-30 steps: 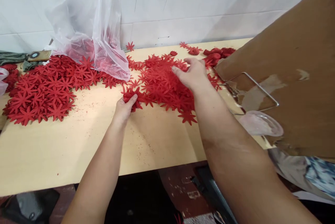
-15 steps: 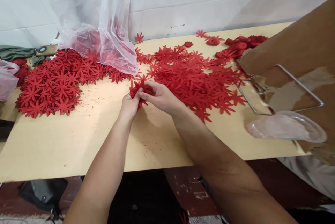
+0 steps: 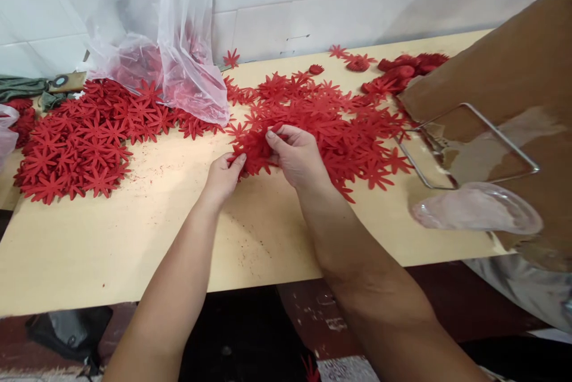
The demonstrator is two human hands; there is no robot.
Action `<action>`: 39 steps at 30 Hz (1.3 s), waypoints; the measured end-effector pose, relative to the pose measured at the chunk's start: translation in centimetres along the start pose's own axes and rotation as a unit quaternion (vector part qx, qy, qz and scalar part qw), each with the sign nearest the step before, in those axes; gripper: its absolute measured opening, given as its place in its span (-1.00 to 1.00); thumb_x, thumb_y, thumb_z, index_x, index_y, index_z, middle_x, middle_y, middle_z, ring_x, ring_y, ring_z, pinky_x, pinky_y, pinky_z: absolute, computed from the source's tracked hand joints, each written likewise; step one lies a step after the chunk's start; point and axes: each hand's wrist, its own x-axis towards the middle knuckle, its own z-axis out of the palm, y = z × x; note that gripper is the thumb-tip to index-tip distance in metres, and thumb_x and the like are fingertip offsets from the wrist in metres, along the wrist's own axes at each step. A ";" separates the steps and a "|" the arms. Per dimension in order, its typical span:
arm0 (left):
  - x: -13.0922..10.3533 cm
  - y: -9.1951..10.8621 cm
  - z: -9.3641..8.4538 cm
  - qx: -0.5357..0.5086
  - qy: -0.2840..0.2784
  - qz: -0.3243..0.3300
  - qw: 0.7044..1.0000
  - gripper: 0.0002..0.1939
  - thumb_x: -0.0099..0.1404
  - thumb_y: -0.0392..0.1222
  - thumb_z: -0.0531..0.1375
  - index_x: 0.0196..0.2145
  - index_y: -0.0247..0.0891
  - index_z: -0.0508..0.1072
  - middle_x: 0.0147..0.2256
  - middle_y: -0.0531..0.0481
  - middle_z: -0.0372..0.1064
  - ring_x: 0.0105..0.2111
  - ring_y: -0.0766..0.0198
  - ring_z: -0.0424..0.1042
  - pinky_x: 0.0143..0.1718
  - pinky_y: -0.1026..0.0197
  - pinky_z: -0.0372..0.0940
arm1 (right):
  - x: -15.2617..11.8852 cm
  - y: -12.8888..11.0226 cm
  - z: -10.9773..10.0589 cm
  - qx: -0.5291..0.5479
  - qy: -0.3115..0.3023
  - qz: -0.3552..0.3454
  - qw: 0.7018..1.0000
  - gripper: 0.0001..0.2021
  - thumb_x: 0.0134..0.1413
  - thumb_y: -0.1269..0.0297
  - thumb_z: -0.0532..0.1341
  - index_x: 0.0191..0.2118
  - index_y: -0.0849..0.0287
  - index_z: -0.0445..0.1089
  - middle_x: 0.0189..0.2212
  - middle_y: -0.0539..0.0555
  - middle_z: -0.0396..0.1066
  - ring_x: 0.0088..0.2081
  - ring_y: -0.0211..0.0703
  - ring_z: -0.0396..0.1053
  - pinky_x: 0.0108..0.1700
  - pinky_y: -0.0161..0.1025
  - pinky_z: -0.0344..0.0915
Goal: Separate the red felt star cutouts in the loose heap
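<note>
Small bunch of red flower cutouts (image 3: 254, 152) held just above the bench (image 3: 134, 239), at the near left edge of the middle pile (image 3: 330, 120). Left hand (image 3: 223, 176) pinches the bunch from the left, right hand (image 3: 297, 155) closed on it from the right. Left of the middle pile: a clear plastic bag (image 3: 179, 54), then another spread of cutouts (image 3: 75, 137). Right of it: a brown board (image 3: 513, 72).

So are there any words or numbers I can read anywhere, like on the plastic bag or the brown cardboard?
None: no word, number or label can be read in this view.
The clear plastic bag shows no print.
The brown cardboard has only pale scuffs, no letters.
The small marks on the white wall are too small to read.
</note>
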 end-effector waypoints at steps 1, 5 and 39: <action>0.0 0.0 0.0 0.011 0.009 0.002 1.000 -0.79 0.23 -0.25 0.13 -0.56 -0.28 0.35 -0.68 0.11 0.23 -0.64 0.43 0.16 -0.51 0.31 0.07 | 0.1 0.0 -0.1 -0.004 0.014 -0.011 1.000 -0.77 -0.26 0.18 0.38 -0.54 0.10 0.31 -0.60 -0.08 0.28 -0.58 -0.31 0.22 -0.54 -0.27 0.33; 0.0 0.2 0.1 0.013 0.034 -0.009 0.999 -0.86 0.17 -0.25 0.19 -0.52 -0.29 0.36 -0.67 0.14 0.23 -0.65 0.46 0.15 -0.51 0.33 0.11 | 0.5 -0.1 -0.7 -0.001 0.058 -0.032 0.998 -0.80 -0.18 0.23 0.31 -0.49 0.09 0.25 -0.61 -0.10 0.23 -0.60 -0.32 0.20 -0.54 -0.26 0.32; -0.2 -0.7 0.6 0.097 0.067 0.069 0.991 -0.83 0.14 -0.16 0.23 -0.51 -0.25 0.34 -0.53 0.07 0.34 -0.50 0.37 0.28 -0.37 0.30 0.18 | 0.1 -0.4 -0.9 -0.060 -0.016 -0.027 0.998 -0.49 -0.25 -0.22 0.30 -0.58 0.09 0.09 -0.72 -0.15 -0.05 -0.72 -0.42 -0.13 -0.71 -0.34 -0.15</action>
